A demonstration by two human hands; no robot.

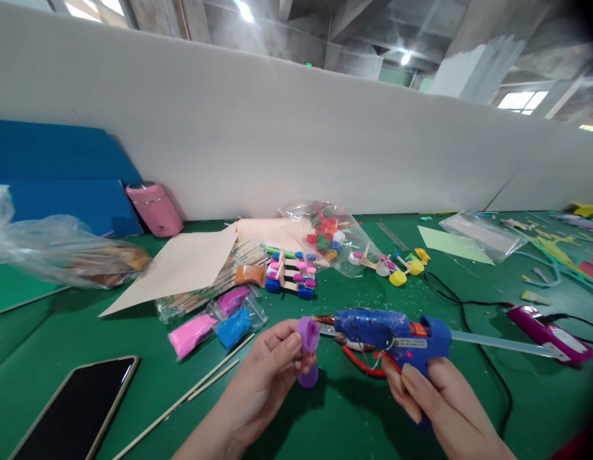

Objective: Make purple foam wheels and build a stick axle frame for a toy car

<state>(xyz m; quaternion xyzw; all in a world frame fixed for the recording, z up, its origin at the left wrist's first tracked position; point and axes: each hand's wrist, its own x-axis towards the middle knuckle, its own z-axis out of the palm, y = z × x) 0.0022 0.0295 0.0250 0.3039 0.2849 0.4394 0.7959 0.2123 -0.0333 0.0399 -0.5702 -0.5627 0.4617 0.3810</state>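
My left hand [270,364] is closed on a purple bottle cap [308,333], held upright, with a second purple cap [308,377] just below it on what looks like a short stick. My right hand [433,393] grips the handle of a blue hot glue gun [390,330]. Its copper nozzle [324,319] points left and almost touches the upper purple cap. A clear glue stick [498,342] juts from the back of the gun. Red-handled pliers [361,358] lie on the green table under the gun.
A small stick-and-cap car [291,275] and a bag of coloured caps [328,236] lie beyond the hands. Clay packets [215,322], wooden sticks [207,380], a phone [76,409], a pink cup [155,207], beige paper [181,265], a black cord [469,313] and a purple tool [548,332] surround them.
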